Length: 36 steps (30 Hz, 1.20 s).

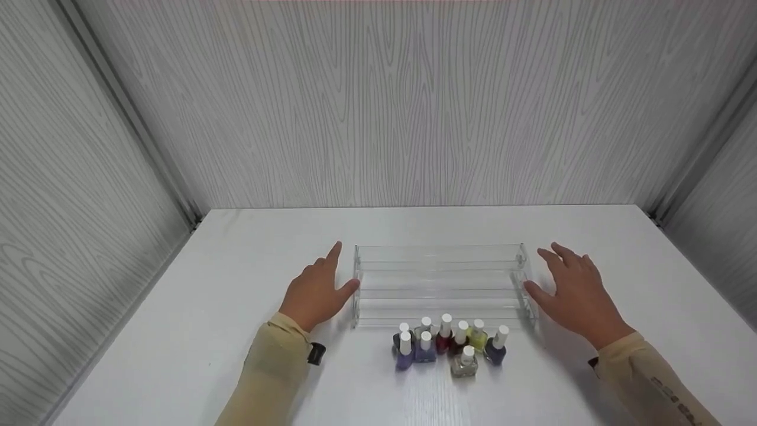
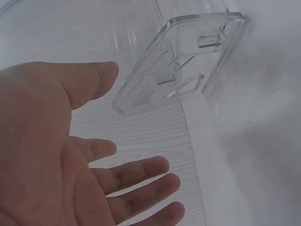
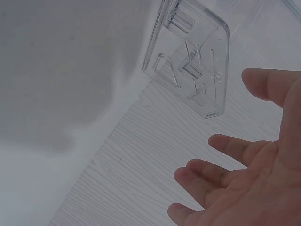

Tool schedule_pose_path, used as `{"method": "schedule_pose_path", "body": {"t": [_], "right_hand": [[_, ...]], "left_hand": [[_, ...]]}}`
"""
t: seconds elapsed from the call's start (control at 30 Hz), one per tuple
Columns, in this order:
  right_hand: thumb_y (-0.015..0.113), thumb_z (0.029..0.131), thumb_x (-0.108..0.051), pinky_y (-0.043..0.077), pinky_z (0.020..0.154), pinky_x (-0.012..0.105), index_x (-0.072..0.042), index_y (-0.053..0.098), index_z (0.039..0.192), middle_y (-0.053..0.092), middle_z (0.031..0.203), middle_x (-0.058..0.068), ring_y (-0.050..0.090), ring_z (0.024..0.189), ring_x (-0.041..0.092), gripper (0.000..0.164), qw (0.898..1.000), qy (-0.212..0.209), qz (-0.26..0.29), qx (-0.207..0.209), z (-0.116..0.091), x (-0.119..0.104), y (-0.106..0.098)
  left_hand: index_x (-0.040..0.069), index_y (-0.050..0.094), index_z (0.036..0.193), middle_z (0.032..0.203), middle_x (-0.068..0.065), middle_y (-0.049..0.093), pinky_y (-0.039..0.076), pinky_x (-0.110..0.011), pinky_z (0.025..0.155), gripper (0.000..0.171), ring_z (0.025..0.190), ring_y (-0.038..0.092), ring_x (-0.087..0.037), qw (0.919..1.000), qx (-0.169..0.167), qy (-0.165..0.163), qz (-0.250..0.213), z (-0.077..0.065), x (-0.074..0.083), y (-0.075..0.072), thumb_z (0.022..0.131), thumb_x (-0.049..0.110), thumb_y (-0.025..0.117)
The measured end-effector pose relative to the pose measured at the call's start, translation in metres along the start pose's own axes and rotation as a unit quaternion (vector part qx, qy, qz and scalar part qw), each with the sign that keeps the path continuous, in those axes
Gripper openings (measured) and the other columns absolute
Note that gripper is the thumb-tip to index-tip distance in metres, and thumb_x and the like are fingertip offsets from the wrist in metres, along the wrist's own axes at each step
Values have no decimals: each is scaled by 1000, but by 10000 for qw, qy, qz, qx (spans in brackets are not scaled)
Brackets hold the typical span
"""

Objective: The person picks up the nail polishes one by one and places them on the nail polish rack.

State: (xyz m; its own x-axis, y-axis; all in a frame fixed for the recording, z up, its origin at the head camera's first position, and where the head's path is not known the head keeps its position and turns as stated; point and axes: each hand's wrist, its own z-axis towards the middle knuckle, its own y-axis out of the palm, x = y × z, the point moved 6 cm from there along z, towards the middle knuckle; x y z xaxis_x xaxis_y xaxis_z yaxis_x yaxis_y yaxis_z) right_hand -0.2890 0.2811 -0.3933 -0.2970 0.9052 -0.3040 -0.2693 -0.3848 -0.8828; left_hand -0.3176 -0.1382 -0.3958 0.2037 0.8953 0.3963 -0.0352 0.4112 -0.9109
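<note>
A clear acrylic tiered rack (image 1: 437,278) stands on the white table, its tiers holding nothing. Just off its left end is my left hand (image 1: 316,293), fingers spread and thumb close to the side panel (image 2: 174,61). My right hand (image 1: 573,296) mirrors it beyond the other end, thumb near that panel (image 3: 193,61). Both palms face the rack and neither holds anything. In front of the rack stands a cluster of several small nail polish bottles with white caps, among them a purple one (image 1: 404,358), a red one (image 1: 443,342), a yellow one (image 1: 477,339) and a glittery one (image 1: 465,365).
White table surface (image 1: 177,331) extends on both sides of the rack. A grey wood-grain panel (image 1: 378,106) rises behind it, with similar panels at left (image 1: 71,207) and right (image 1: 727,225).
</note>
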Motion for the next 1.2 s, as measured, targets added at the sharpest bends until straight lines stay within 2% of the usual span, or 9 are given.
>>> {"method": "schedule_pose_path", "body": {"t": [0.27,0.43,0.6,0.8,0.87,1.03,1.2], "right_hand": [[72,96,-26,35,104,71,9,51,142,47,143,35,47,128,56,61,9999,-121,-3,73,0,-1,-1],[70,98,-27,36,104,71,7,51,142,46,144,35,48,128,56,60,9999,-23,64,-113,1,-2,-1],[67,100,-32,39,102,70,5,49,145,48,144,33,49,128,54,61,9992,153,110,-341,-1,-2,-1],[65,102,-35,51,87,63,1,46,148,61,133,26,62,115,45,62,9986,250,38,-471,-3,-4,-3],[65,101,-34,53,81,59,0,47,147,66,126,23,66,107,41,60,9985,263,52,-481,-3,-4,-5],[65,101,-33,54,77,54,-2,54,140,72,112,15,69,96,33,50,9973,333,176,-635,-2,-6,-10],[64,102,-32,54,73,46,-6,64,130,73,99,3,67,86,20,38,9947,238,378,-922,-2,-12,-12]], "left_hand": [[8,26,164,145,-24,57,47,-55,105,82,129,60,-39,9998,27,118,-142,0,3,-1,101,44,64],[9,32,163,132,-17,68,52,-54,97,78,116,68,-32,9996,156,19,-229,1,3,0,100,43,65],[7,39,159,123,-17,72,54,-55,90,73,110,70,-35,9990,302,-144,-304,0,3,1,100,41,66],[7,47,153,119,-15,74,54,-54,89,66,104,71,-34,9985,280,-209,-428,0,4,4,101,41,65],[7,48,153,115,-13,75,55,-52,84,65,96,72,-32,9983,264,-232,-471,1,5,5,100,41,65],[9,53,149,100,-3,76,54,-45,76,61,77,68,-19,9971,164,-298,-677,3,5,6,100,42,66],[10,58,145,98,-2,76,54,-47,82,56,82,68,-17,9952,-53,-385,-896,3,2,8,99,42,66]]}}
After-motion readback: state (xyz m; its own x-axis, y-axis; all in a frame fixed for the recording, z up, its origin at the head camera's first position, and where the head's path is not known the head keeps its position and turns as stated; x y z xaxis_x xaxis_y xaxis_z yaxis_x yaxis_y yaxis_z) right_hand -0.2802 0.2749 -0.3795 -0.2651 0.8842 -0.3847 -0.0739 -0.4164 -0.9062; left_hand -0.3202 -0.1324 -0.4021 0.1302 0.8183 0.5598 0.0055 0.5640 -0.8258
